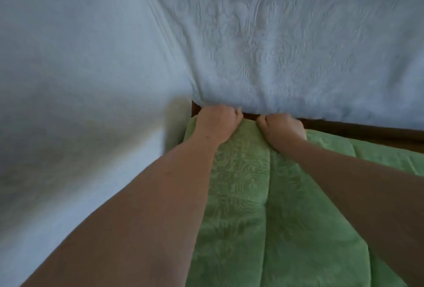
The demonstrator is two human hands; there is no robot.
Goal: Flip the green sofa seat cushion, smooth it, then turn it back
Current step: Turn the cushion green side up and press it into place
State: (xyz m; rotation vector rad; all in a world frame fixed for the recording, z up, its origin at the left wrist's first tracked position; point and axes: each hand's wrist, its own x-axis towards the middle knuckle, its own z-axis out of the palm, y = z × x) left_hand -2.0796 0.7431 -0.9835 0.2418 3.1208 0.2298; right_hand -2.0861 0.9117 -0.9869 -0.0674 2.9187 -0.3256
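The green sofa seat cushion (252, 206) with an embossed swirl pattern fills the lower middle of the view. My left hand (218, 124) and my right hand (282, 127) sit side by side at its far edge, both with fingers curled over that edge, right where it meets the pale back cushion. The fingertips are hidden behind the edge. Creases run down the green fabric from both hands.
A pale blue-white patterned back cushion (286, 46) rises behind the hands. A plain pale armrest cover (80, 103) stands at the left. A dark wooden strip (367, 129) shows under the back cushion. A second green seat cushion (378, 156) lies to the right.
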